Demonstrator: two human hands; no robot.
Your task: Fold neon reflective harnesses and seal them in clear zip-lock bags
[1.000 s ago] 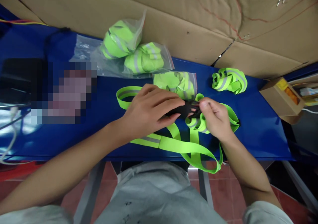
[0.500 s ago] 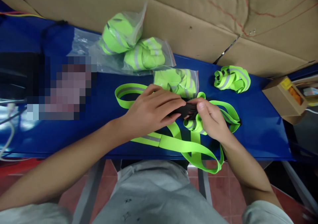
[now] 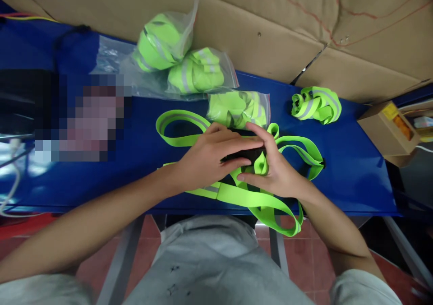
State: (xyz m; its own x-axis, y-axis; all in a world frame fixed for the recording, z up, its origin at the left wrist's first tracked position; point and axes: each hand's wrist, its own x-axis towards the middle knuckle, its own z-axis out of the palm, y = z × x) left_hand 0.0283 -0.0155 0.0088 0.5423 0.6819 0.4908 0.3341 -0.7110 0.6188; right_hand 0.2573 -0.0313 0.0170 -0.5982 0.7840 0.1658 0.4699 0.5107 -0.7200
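No words, brands or numbers can be read. The small cardboard box (image 3: 385, 131) at the far right of the table (image 3: 355, 178) bears a yellow label (image 3: 389, 111), whose print, if any, is too small and blurred to make out. On the front of the grey shirt (image 3: 216, 269), at the near side, are small dark star-shaped marks (image 3: 172, 289), with no legible lettering. A blurred patch at the left hides whatever lies beneath it.

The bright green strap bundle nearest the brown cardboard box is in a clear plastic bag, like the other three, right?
No: the head view shows that bright green strap bundle, nearest the brown cardboard box, lying loose. The other three are in clear plastic bags.
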